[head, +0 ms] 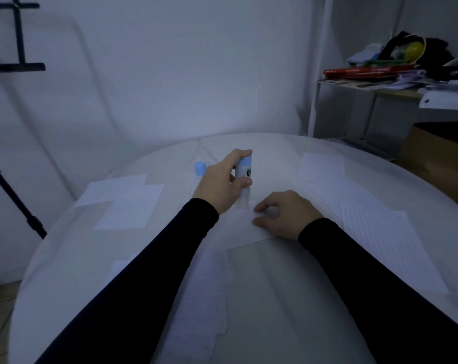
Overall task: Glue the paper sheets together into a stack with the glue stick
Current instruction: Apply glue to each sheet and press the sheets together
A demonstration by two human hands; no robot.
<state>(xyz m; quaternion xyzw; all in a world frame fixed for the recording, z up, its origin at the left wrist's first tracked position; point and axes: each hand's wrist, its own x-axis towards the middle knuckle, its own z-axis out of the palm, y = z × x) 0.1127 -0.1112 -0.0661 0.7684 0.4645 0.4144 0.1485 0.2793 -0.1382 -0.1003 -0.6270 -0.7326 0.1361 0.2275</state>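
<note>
My left hand (224,186) grips a white glue stick (243,177) with a blue end, held upright with its tip down on a white paper sheet (238,229) in the middle of the round table. My right hand (285,214) presses flat on that sheet just right of the tip, fingers spread. The glue stick's blue cap (200,168) stands on the table behind my left hand. More sheets lie around: two at the left (125,200), lined ones at the right (380,232) and far right (321,165), and one near me (204,298).
The round white table (65,271) fills the lower view, with its edge curving left and far. A black stand (15,200) rises at the left. A shelf (395,88) with books and clutter sits at the back right, above a brown box (437,156).
</note>
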